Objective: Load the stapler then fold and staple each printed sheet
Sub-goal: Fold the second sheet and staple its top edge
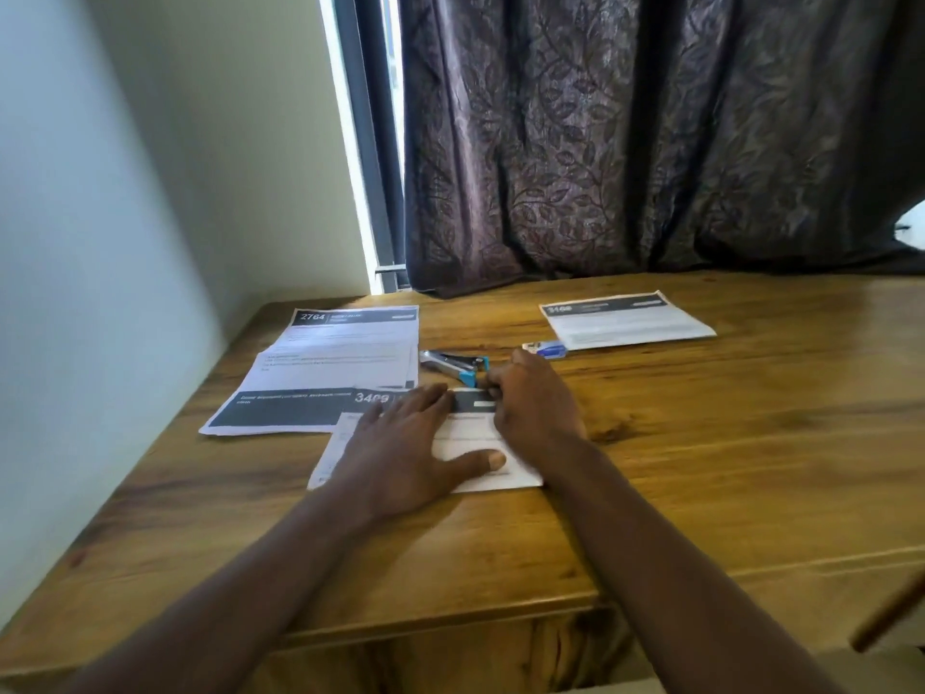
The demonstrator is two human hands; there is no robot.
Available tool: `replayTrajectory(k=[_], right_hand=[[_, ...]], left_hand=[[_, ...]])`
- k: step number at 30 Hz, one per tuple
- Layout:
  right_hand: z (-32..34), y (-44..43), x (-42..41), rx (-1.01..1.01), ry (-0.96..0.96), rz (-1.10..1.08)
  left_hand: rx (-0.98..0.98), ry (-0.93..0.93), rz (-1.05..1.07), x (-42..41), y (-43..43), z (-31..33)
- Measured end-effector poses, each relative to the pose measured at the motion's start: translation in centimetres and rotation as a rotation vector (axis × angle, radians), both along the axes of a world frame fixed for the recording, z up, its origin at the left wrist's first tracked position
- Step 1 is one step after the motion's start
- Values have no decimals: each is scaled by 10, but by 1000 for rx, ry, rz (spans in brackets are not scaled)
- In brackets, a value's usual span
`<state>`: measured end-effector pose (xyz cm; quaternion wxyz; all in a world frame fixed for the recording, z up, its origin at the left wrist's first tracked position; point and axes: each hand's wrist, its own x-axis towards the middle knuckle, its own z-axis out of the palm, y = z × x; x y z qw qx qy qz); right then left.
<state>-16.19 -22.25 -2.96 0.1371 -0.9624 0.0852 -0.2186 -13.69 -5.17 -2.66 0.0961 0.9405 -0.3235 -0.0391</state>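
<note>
Head view. Left hand [400,458] lies flat, fingers spread, palm down on the folded sheet [470,443] at the near centre of the wooden table [701,468]; it presses and grasps nothing. Right hand [533,408] rests on the sheet's right part, fingers curled at its dark header edge; whether they pinch the paper cannot be told. Stapler [458,365], blue and metal, lies just beyond the right fingertips, apart from both hands. Stack of unfolded sheets [325,373] lies left of it. A finished folded sheet [625,320] lies far right, a staple box [545,349] at its near-left corner.
</note>
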Motion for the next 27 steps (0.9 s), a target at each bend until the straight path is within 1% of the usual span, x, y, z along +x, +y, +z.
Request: replayTrajectory(k=[4,10,13,15,17,21,27], right_hand=[[-3,0,1,6,-2,-16],[2,3,-1,6,41,-55],[6,15,-2,-70,127,-129],[8,26,-5,-33,160,-205],[7,35,-8,3,154,-247],[1,31,-12,30,120,-242],[0,31,-13,-74,154,-202]], left_hand=[[79,24,28,-4,4,-3],[113,23,41,-9,2,-2],[128,27,45,-9,3,-1],[132,20,45,-10,3,-1],[130,14,52,-11,3,0],[106,13,36,-11,6,-1],[101,-2,42,-12,11,-4]])
